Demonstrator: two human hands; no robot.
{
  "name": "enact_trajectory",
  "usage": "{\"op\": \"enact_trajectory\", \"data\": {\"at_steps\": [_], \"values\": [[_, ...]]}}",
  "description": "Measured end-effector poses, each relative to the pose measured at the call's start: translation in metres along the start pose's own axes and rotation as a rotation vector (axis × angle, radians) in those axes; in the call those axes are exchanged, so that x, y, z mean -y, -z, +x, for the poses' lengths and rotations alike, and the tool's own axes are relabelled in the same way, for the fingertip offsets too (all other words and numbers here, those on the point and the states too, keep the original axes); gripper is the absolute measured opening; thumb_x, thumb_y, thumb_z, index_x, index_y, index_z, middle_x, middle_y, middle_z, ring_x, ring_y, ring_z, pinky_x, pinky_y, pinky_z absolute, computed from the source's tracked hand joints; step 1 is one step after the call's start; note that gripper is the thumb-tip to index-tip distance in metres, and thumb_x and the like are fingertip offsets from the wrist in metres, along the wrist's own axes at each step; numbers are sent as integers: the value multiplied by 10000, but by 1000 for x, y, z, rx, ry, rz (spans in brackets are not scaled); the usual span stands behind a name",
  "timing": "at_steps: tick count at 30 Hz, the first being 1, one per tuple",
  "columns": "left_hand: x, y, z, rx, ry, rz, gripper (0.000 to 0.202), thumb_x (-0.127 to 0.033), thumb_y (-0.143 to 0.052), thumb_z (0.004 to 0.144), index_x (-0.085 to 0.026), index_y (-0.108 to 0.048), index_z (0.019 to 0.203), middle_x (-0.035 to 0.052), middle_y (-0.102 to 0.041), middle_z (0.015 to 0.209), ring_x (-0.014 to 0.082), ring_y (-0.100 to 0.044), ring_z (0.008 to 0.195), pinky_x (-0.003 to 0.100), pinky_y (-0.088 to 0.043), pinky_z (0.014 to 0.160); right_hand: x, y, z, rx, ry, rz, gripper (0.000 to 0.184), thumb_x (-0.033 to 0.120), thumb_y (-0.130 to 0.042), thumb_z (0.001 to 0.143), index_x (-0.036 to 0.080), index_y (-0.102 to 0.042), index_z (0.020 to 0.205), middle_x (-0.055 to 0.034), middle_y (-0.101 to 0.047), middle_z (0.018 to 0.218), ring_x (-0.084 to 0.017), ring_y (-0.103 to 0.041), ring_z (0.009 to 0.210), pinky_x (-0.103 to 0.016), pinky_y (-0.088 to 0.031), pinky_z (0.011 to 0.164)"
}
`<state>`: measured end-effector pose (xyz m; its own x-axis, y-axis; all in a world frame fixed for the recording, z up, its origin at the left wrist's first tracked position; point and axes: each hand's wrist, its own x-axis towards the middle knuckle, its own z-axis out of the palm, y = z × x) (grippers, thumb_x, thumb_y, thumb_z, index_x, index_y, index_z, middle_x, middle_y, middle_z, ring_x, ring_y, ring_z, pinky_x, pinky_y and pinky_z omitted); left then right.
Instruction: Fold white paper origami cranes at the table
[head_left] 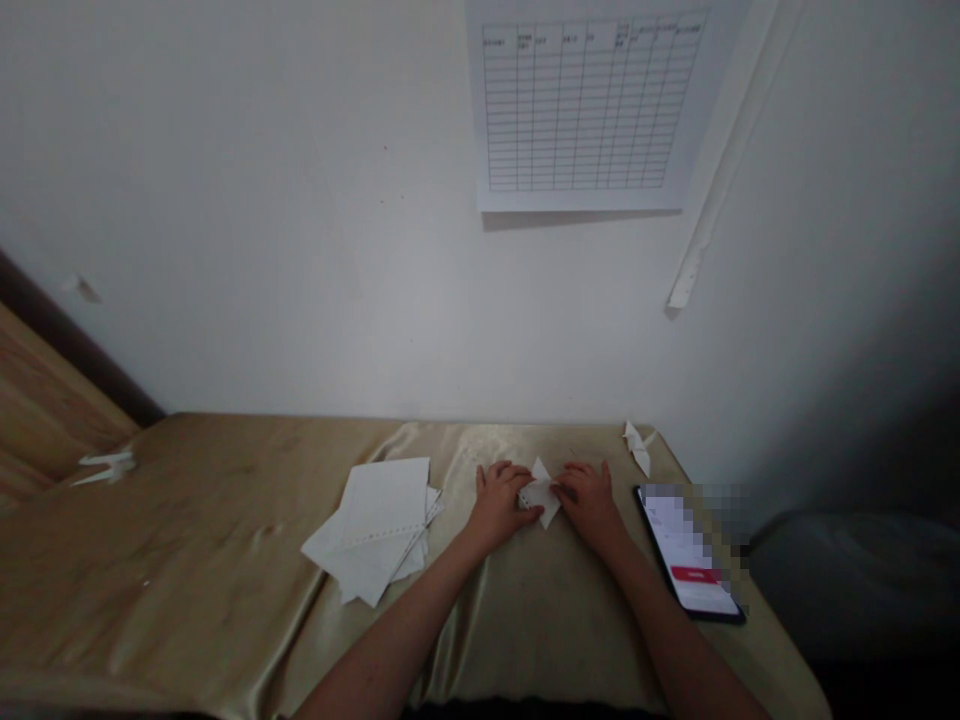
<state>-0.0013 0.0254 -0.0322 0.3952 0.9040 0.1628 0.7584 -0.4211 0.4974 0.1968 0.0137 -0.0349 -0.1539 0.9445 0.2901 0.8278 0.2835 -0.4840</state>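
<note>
A small piece of folded white paper (541, 492) with pointed corners lies between my hands on the cloth. My left hand (501, 508) grips its left edge, the thumb below and the fingers above. At the right edge, my right hand (591, 503) pinches the paper with its thumb and index finger, the other fingers bent over. Punched holes show near the paper's left side. To the left of my left forearm lies a loose stack of white paper sheets (386, 500), some with rows of punched holes.
A lit phone (686, 560) lies right of my right hand. Behind it is a folded paper piece (637, 448), and another white folded piece (109, 467) sits at the far left. The gold cloth (187, 560) is wrinkled. A printed table sheet (585, 110) hangs on the wall.
</note>
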Motion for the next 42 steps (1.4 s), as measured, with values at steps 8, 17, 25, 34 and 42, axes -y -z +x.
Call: {"op": "enact_trajectory", "data": {"at_steps": [8,17,25,34,42], "values": [[1,0,3,-49,28,7,161,-308,-631,876,-289,-712,1014,7,-674,1239,290,-432,1297,662,-101,1132,4,2,-2,-8,10,-32,198,283,-517,911,266,-714,914,-35,-725,1069,-247,-528,1205,-605,16,1152],[-3,3,-1,-74,-6,47,181,-285,-570,911,-284,-686,1049,20,-693,1196,273,-440,1301,650,-64,1154,11,-2,-3,9,-23,-109,180,310,-567,882,310,-736,943,-40,-699,1042,-280,-484,1168,-644,-18,1128],[-11,0,-4,-92,41,67,244,-251,-557,905,-287,-647,1129,32,-682,1241,307,-400,1357,703,-17,1139,16,-8,-3,-22,-57,-189,191,345,-540,908,252,-706,931,-73,-669,1074,-310,-450,1179,-660,-57,1122],[-9,-6,0,-132,65,49,283,-284,-571,909,-296,-639,1184,36,-678,1263,299,-441,1327,686,-30,1151,22,-8,-4,-51,-89,-217,214,387,-551,898,239,-704,926,-101,-658,1091,-332,-431,1193,-658,-82,1112],[-15,-9,0,-164,134,106,79,-299,-578,906,-258,-644,917,-15,-574,1409,268,-446,1323,699,-110,1137,30,-11,0,-34,-171,-294,264,391,-527,910,199,-706,940,-116,-645,1121,-324,-412,1222,-636,-81,1115]]}}
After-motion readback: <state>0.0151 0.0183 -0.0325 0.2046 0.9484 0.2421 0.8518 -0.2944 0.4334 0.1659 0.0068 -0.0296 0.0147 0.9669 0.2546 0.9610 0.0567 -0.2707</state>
